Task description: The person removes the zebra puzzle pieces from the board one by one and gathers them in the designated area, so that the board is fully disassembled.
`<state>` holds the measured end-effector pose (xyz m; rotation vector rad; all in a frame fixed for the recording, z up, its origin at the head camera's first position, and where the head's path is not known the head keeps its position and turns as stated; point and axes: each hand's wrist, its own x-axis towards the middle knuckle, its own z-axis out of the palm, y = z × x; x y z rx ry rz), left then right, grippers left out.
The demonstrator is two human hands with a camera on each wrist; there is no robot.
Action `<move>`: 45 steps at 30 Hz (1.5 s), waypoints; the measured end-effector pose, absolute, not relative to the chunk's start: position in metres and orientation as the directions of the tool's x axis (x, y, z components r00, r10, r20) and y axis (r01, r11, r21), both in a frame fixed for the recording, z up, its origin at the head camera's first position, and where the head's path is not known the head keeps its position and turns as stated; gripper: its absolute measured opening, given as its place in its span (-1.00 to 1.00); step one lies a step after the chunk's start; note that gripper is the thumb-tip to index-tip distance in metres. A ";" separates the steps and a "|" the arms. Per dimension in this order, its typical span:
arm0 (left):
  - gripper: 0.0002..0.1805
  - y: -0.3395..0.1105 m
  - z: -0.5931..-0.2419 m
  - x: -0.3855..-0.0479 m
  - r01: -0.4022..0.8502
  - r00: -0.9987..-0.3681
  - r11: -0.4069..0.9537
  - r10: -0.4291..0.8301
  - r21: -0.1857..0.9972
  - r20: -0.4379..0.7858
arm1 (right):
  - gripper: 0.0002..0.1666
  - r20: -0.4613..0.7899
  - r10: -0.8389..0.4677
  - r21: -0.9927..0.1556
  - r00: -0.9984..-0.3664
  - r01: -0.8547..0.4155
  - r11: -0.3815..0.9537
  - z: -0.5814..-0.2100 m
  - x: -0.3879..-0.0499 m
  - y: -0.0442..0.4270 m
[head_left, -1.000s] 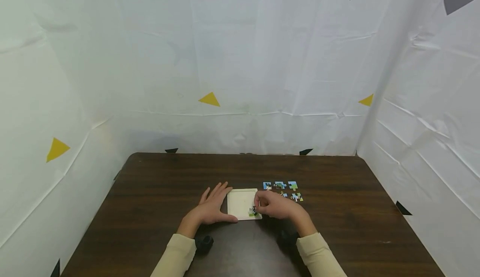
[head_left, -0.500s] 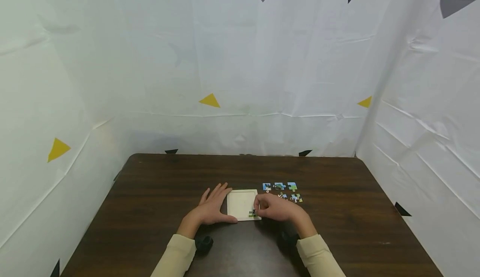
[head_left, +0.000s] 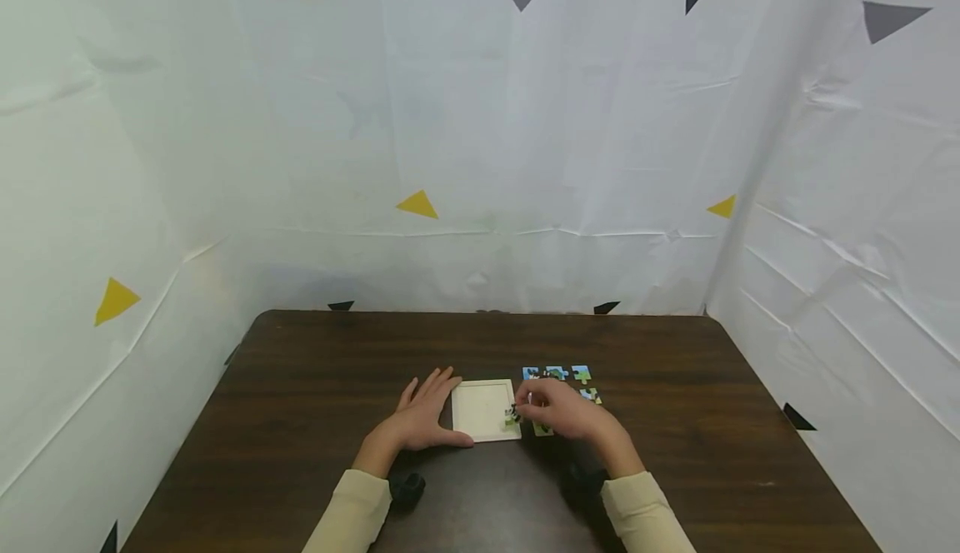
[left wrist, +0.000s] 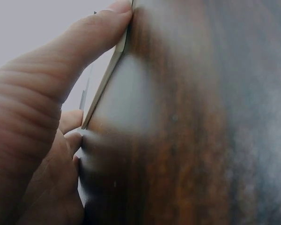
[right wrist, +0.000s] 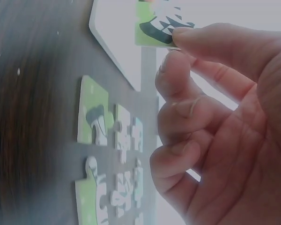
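Note:
A small pale square puzzle tray (head_left: pixel 480 411) lies on the dark table. My left hand (head_left: pixel 423 415) rests along its left side with fingers spread and fairly straight; the thumb (left wrist: pixel 96 35) touches the tray's edge (left wrist: pixel 103 84) in the left wrist view. Between thumb and index finger, my right hand (head_left: pixel 558 407) pinches a puzzle piece (right wrist: pixel 161 26) with green and black-and-white print. That piece is over the tray's lower right corner. More puzzle pieces (head_left: pixel 581 374) lie right of the tray, some hidden by the right hand; one with a green ground (right wrist: pixel 93 112) shows in the right wrist view.
The brown wooden table (head_left: pixel 337 353) stretches out on both sides of the tray. White sheeting (head_left: pixel 480 120) with grey, black and yellow triangles hangs behind and beside it. Dark wrist devices (head_left: pixel 408 490) sit under the forearms.
My right hand has shifted slightly right and up, lifting the pinched piece from the tray's lower right corner. A green piece beside the tray is now uncovered. My left hand stays in place.

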<state>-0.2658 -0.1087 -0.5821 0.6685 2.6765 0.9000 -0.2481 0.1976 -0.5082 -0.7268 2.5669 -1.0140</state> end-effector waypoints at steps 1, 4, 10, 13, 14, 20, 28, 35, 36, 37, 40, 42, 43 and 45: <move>0.31 -0.109 -0.583 -0.266 0.354 -0.866 0.703 0.496 0.617 -0.068 | -0.88 -0.076 -0.545 -0.702 -0.835 -0.344 0.624 -0.507 -0.247 0.199; 0.32 -0.110 -0.580 -0.264 0.358 -0.863 0.687 0.502 0.633 -0.057 | -0.84 -0.073 -0.539 -0.716 -0.839 -0.332 0.614 -0.504 -0.245 0.203; 0.35 -0.110 -0.588 -0.268 0.353 -0.866 0.701 0.496 0.620 -0.067 | -0.80 -0.072 -0.520 -0.725 -0.851 -0.314 0.613 -0.500 -0.240 0.216; 0.36 -0.110 -0.593 -0.270 0.356 -0.868 0.705 0.493 0.614 -0.063 | -0.80 -0.073 -0.501 -0.722 -0.863 -0.300 0.623 -0.501 -0.240 0.226; 0.36 -0.110 -0.593 -0.271 0.357 -0.868 0.704 0.493 0.614 -0.062 | -0.80 -0.074 -0.494 -0.719 -0.867 -0.297 0.628 -0.501 -0.241 0.229; 0.36 -0.109 -0.587 -0.268 0.351 -0.868 0.706 0.492 0.615 -0.070 | -0.79 -0.081 -0.453 -0.724 -0.888 -0.261 0.639 -0.500 -0.242 0.251; 0.38 -0.109 -0.571 -0.260 0.363 -0.857 0.697 0.510 0.618 -0.072 | -0.75 -0.076 -0.398 -0.755 -0.914 -0.208 0.622 -0.491 -0.238 0.278; 0.46 -0.108 -0.583 -0.265 0.348 -0.862 0.719 0.498 0.602 -0.096 | -0.77 -0.098 -0.334 -0.745 -0.937 -0.153 0.649 -0.489 -0.236 0.290; 0.46 -0.108 -0.584 -0.265 0.349 -0.863 0.718 0.496 0.602 -0.091 | -0.78 -0.105 -0.326 -0.743 -0.940 -0.144 0.654 -0.489 -0.235 0.292; 0.47 -0.108 -0.586 -0.266 0.347 -0.864 0.720 0.494 0.601 -0.093 | -0.78 -0.112 -0.317 -0.739 -0.942 -0.134 0.660 -0.489 -0.235 0.295; 0.48 -0.108 -0.588 -0.267 0.337 -0.866 0.725 0.490 0.601 -0.105 | -0.77 -0.137 -0.308 -0.731 -0.941 -0.114 0.673 -0.491 -0.235 0.302; 0.48 -0.108 -0.588 -0.268 0.335 -0.867 0.730 0.487 0.596 -0.109 | -0.76 -0.159 -0.309 -0.727 -0.938 -0.101 0.679 -0.492 -0.234 0.307; 0.48 -0.108 -0.588 -0.268 0.333 -0.867 0.734 0.485 0.593 -0.114 | -0.76 -0.169 -0.315 -0.725 -0.934 -0.099 0.682 -0.492 -0.233 0.308; 0.46 -0.108 -0.588 -0.268 0.334 -0.868 0.737 0.484 0.588 -0.112 | -0.75 -0.190 -0.323 -0.720 -0.927 -0.092 0.688 -0.493 -0.233 0.312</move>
